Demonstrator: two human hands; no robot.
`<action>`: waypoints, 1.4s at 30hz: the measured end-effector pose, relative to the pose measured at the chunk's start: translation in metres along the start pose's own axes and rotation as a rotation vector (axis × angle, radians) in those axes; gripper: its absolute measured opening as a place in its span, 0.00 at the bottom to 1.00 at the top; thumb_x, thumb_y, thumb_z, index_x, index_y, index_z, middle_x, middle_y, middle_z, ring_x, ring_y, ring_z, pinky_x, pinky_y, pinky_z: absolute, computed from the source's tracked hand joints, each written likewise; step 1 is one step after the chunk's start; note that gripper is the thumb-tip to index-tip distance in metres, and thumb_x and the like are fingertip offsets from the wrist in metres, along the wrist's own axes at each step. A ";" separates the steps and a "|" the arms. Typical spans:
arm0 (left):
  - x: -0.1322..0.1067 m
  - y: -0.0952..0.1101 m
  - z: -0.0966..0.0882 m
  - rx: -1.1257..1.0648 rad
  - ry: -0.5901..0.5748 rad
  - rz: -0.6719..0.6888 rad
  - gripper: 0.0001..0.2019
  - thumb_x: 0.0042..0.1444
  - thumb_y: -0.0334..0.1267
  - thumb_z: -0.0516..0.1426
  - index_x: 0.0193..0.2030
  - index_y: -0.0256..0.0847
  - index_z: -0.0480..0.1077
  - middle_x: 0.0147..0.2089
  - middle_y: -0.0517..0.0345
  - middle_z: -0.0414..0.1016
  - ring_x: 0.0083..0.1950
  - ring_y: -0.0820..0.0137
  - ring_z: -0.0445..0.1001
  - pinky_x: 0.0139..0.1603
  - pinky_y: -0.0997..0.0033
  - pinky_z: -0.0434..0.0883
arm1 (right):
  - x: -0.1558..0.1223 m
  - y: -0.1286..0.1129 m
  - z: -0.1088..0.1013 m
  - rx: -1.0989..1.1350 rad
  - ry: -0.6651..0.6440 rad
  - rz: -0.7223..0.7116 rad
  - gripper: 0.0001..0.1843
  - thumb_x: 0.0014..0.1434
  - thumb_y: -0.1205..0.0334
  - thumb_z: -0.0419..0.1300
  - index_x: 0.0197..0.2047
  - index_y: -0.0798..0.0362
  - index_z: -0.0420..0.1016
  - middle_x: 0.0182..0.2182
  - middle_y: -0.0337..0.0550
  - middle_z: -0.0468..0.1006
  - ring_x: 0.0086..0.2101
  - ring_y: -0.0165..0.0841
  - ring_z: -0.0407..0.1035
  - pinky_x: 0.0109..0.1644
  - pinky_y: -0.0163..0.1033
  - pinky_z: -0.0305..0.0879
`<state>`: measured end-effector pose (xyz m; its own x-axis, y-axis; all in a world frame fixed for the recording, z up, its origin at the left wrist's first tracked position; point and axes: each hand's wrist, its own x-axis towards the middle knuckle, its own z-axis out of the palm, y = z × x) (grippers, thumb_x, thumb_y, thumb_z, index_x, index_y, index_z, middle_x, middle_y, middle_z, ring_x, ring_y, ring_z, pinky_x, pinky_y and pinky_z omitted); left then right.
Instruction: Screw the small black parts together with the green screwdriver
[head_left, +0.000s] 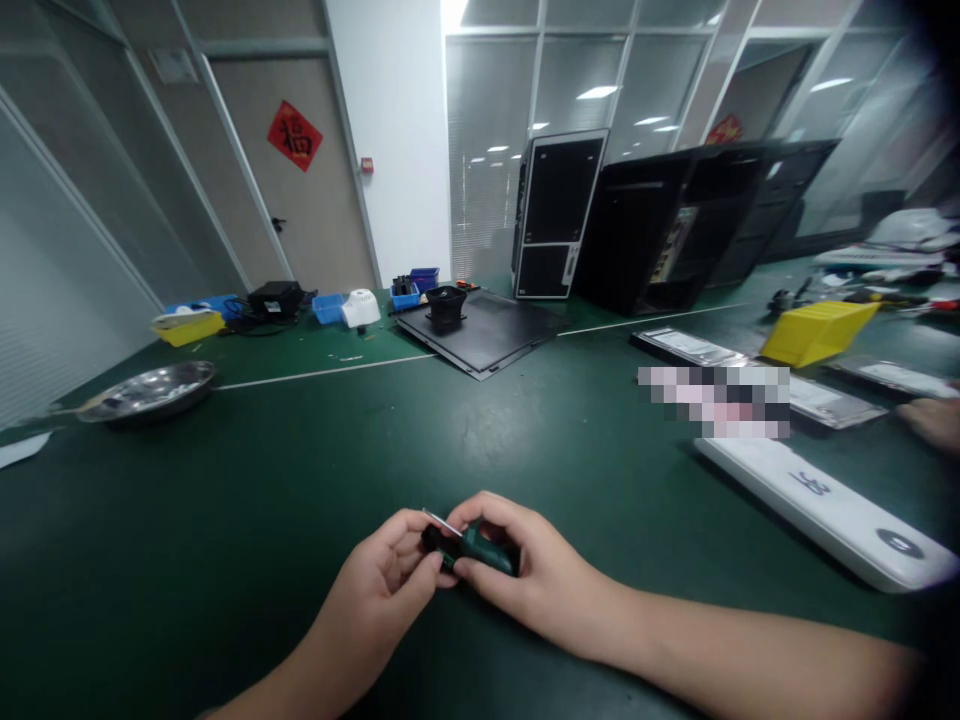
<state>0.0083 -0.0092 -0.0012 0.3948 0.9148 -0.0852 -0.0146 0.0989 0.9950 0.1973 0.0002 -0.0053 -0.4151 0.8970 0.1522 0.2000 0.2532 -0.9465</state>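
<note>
A short screwdriver (486, 552) with a dark green handle lies in the curl of my right hand (534, 568). Its thin metal shaft points left and slightly up, towards the fingertips of my left hand (382, 575). Between those fingertips is a small black piece (435, 540), partly hidden by the fingers, so its kind does not show. Both hands are close together, low over the green tabletop (480, 445). Whether the screwdriver's tip touches the black piece, I cannot tell.
To the right lie a long white case (832, 510), hard drives (690, 347) and a yellow bin (817, 332), with another person's hand (934, 420) at the edge. Behind stand computer cases (559, 200) and a flat black panel (487, 335). A metal bowl (161, 390) is left.
</note>
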 end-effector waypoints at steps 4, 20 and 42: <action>0.000 -0.002 0.002 0.009 0.014 -0.003 0.04 0.60 0.35 0.59 0.41 0.40 0.68 0.42 0.54 0.81 0.44 0.64 0.78 0.48 0.66 0.74 | -0.002 -0.002 0.004 0.062 -0.012 0.025 0.16 0.51 0.77 0.57 0.42 0.52 0.68 0.32 0.36 0.71 0.31 0.29 0.67 0.35 0.34 0.63; 0.001 0.005 0.014 0.006 0.073 -0.006 0.05 0.58 0.35 0.60 0.39 0.39 0.68 0.38 0.54 0.82 0.40 0.65 0.80 0.46 0.66 0.73 | -0.002 -0.008 0.009 0.151 0.075 0.083 0.19 0.44 0.77 0.57 0.39 0.52 0.65 0.32 0.36 0.69 0.31 0.28 0.65 0.33 0.33 0.61; 0.006 0.010 -0.022 0.101 0.167 0.085 0.06 0.58 0.37 0.62 0.42 0.41 0.73 0.41 0.55 0.80 0.46 0.64 0.77 0.47 0.66 0.73 | 0.007 -0.007 -0.017 -0.063 0.010 -0.160 0.14 0.65 0.64 0.57 0.53 0.48 0.75 0.42 0.43 0.79 0.43 0.35 0.73 0.49 0.41 0.68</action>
<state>-0.0093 0.0061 0.0070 0.2380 0.9713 -0.0002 0.0547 -0.0132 0.9984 0.2085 0.0107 0.0070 -0.4371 0.8468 0.3030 0.1877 0.4154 -0.8901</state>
